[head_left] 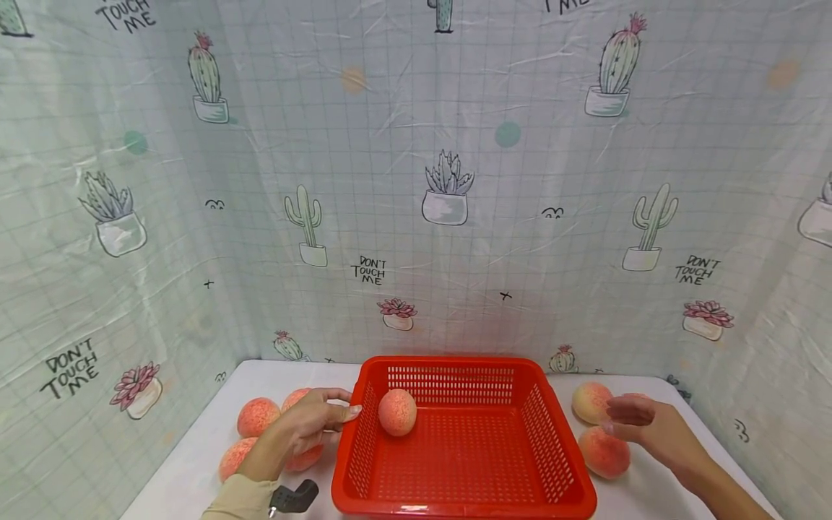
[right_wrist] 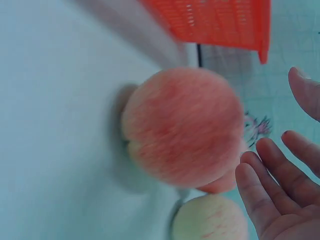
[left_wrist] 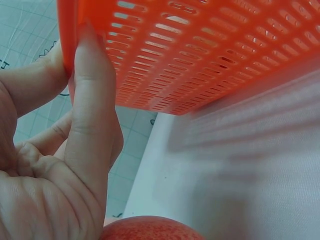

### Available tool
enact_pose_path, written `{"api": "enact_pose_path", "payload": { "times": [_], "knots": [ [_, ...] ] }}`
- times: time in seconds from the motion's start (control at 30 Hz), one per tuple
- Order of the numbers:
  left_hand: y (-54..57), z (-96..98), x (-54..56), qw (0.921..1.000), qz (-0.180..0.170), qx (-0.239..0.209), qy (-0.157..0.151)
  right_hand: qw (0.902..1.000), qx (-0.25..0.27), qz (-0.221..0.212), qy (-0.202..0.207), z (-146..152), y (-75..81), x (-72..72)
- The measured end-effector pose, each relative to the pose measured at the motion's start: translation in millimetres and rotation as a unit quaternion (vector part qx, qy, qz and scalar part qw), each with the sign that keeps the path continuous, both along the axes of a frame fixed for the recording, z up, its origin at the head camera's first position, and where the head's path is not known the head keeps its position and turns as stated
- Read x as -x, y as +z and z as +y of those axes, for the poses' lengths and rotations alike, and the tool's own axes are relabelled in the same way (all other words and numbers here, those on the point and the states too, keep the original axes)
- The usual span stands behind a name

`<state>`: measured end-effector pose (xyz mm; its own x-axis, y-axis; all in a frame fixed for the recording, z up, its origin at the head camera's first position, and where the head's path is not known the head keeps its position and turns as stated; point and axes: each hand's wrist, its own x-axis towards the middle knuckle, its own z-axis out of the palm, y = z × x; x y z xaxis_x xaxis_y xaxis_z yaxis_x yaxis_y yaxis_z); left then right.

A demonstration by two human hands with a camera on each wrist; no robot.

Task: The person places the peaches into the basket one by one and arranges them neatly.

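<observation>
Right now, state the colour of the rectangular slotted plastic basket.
The basket is red, best seen in the head view.

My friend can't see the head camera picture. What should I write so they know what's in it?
A red basket with one peach inside sits on a white table, gripped on its left side by a person's left hand. The right hand is near peaches on the right; more peaches lie on the left, and a cactus-patterned curtain hangs behind.
</observation>
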<state>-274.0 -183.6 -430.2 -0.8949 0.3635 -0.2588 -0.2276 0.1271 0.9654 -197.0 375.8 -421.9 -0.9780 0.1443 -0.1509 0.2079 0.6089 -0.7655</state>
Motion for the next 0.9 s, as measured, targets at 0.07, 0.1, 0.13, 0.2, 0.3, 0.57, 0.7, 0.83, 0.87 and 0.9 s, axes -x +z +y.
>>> {"api": "enact_pose_path", "payload": {
  "times": [0.07, 0.1, 0.13, 0.2, 0.3, 0.57, 0.7, 0.83, 0.87, 0.9],
  "knots": [
    [0.3, 0.0, 0.2, 1.0000, 0.000, 0.000, -0.001, 0.9999, 0.004, -0.006, -0.012, 3, -6.2, -1.2],
    [0.3, 0.0, 0.4, 1.0000, 0.000, 0.000, -0.001, 0.9998, 0.006, -0.007, -0.018, 5, -9.3, -1.6],
    [0.4, -0.1, 0.4, 1.0000, 0.000, -0.001, -0.002, 0.9996, 0.008, -0.011, -0.024, 6, -12.4, -2.1],
    [0.1, -0.2, 0.5, 1.0000, 0.000, -0.002, -0.002, 0.9991, 0.008, -0.022, -0.035, 8, -18.8, -3.1],
    [-0.4, -0.2, 0.9, 1.0000, -0.001, 0.003, -0.001, 0.9986, -0.002, -0.030, -0.045, 10, -29.3, -5.4],
    [-2.7, -0.9, 1.5, 1.0000, 0.000, 0.004, -0.003, 0.9969, 0.007, -0.058, -0.053, 7, -52.9, -9.8],
    [-3.0, -1.0, 1.1, 1.0000, 0.001, 0.001, -0.005, 0.9980, -0.004, -0.050, -0.039, 3, -59.9, -11.3],
    [-2.1, -0.4, 0.5, 1.0000, 0.000, 0.000, -0.005, 0.9974, 0.000, -0.054, -0.048, -1, -62.3, -12.3],
    [-1.8, -0.2, 0.4, 1.0000, -0.001, 0.001, -0.004, 0.9972, 0.002, -0.055, -0.050, -2, -62.4, -12.2],
    [-1.4, 0.0, 0.3, 1.0000, -0.001, 0.001, -0.003, 0.9971, 0.003, -0.055, -0.053, -3, -62.3, -12.5]
  ]
}}
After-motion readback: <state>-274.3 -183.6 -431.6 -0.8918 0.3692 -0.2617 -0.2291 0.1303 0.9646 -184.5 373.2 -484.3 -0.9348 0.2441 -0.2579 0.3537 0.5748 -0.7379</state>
